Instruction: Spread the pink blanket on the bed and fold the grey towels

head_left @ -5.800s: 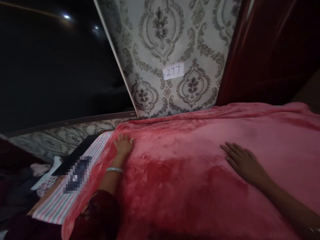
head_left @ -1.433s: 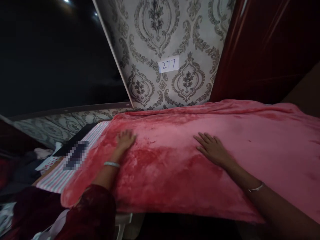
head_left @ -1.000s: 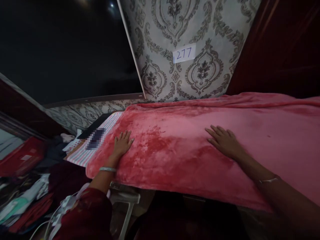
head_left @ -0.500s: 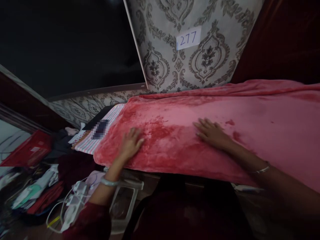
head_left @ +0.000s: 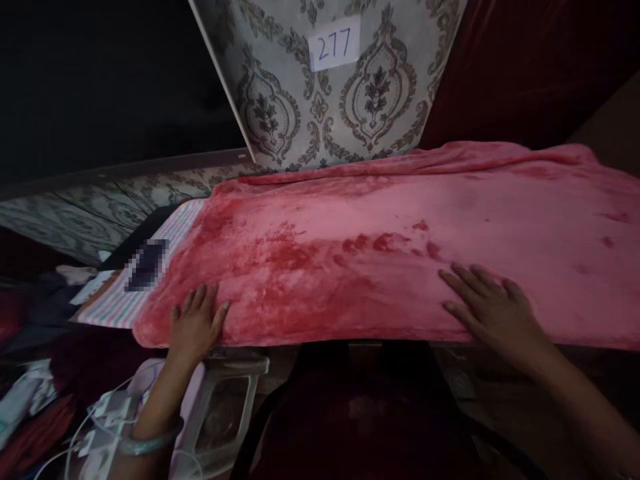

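Note:
A pink plush blanket point(head_left: 320, 293) lies spread over a long surface, with darker red patches where the pile is brushed the other way. Near its front left corner my left hand point(head_left: 195, 323) rests on it, fingers spread. My right hand point(head_left: 493, 303) lies with spread fingers near the front edge, right of the middle. Neither hand grips the cloth. Along the back, the blanket is gathered in a fold against the wall. From under its left end a striped cloth point(head_left: 113, 303) sticks out, with a blurred dark object point(head_left: 147, 265) on top.
A large dark screen point(head_left: 110, 80) stands behind on the left. Patterned wallpaper carries a paper label point(head_left: 334, 43) reading 277. Below left are power strips point(head_left: 105, 427) with white cables, a clear plastic bin point(head_left: 225, 413) and piled clothes point(head_left: 40, 413).
My right hand has slid right and toward the front edge, leaving dark marks in the pile. My left hand has moved toward the front left corner. The view has shifted right.

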The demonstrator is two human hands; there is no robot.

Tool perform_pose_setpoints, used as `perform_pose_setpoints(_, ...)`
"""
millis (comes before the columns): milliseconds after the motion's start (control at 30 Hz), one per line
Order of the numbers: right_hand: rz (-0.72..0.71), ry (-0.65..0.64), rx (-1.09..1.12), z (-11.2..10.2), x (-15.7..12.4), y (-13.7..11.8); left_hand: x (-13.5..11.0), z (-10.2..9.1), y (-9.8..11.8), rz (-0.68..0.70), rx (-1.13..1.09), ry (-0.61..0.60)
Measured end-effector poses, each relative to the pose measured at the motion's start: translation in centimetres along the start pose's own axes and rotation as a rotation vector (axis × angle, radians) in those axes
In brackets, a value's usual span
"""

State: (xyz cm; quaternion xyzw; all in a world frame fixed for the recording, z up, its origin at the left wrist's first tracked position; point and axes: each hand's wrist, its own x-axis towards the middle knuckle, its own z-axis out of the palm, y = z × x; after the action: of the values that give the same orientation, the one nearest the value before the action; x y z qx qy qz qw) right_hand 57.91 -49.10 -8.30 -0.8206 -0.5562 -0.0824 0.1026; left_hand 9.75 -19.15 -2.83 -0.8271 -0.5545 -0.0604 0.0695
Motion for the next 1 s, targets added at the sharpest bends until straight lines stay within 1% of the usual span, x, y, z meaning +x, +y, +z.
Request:
perform_pose_setpoints(33,0.040,0.063,-0.012,-0.3,-0.8,0.2,-0.2,-0.1,0.5,0.010,-0.020,0.052)
perform_pose_setpoints(67,0.059,0.124,-0.013,-0.5,-1.4,-0.2,-0.5,-0.3,1.6,0.066,-0.056,0.098)
perform_pose_setpoints(100,0.050,0.172,-0.002,-0.6,-1.8,-0.9,-0.9,-0.3,3.3,0.167,-0.103,0.128)
perform_pose_setpoints(133,0.007,0.199,0.016,-0.6,-2.1,-2.0,-1.3,-0.3,5.4,0.302,-0.154,0.144)
perform_pose_setpoints(167,-0.063,0.202,0.036,-0.6,-2.2,-3.3,-1.8,-0.3,7.8,0.468,-0.201,0.133)
perform_pose_setpoints(233,-0.211,0.174,0.066,-0.3,-2.3,-6.1,-3.0,0.2,12.6,0.784,-0.238,0.084)
perform_pose_setpoints(267,-0.258,0.160,0.070,-0.1,-2.3,-7.4,-3.6,0.5,14.7,0.876,-0.241,0.072)
perform_pose_setpoints(300,-0.282,0.151,0.071,0.0,-2.2,-8.3,-4.2,0.9,16.4,0.905,-0.233,0.069)
perform_pose_setpoints(333,-0.290,0.148,0.073,0.1,-2.2,-9.0,-4.6,1.3,17.6,0.912,-0.223,0.072)
perform_pose_setpoints(367,-0.288,0.148,0.079,0.1,-2.2,-9.3,-4.9,1.7,18.3,0.899,-0.215,0.078)
perform_pose_setpoints(433,-0.289,0.149,0.100,-0.1,-2.3,-9.3,-5.1,2.2,18.5,0.881,-0.214,0.094)
perform_pose_setpoints(500,-0.300,0.156,0.142,-0.2,-2.4,-8.7,-5.0,2.2,17.8,0.905,-0.244,0.106)
perform_pose_setpoints(567,-0.319,0.176,0.204,-0.2,-2.6,-7.9,-4.9,1.7,16.7,0.928,-0.288,0.116)
perform_pose_setpoints(667,-0.341,0.239,0.299,0.2,-2.8,-7.0,-4.9,1.1,15.5,0.942,-0.329,0.144)
perform_pose_setpoints(767,-0.294,0.297,0.344,0.7,-3.0,-5.9,-4.9,1.3,14.6,0.924,-0.350,0.205)
perform_pose_setpoints(833,-0.251,0.311,0.318,0.7,-3.1,-4.8,-4.7,1.6,13.7,0.899,-0.346,0.228)
perform_pose_setpoints(900,-0.229,0.326,0.259,0.5,-3.1,-3.3,-4.5,1.8,12.4,0.883,-0.316,0.249)
perform_pose_setpoints(1000,-0.181,0.377,0.156,0.0,-3.4,-0.4,-4.0,1.7,9.4,0.823,-0.231,0.297)
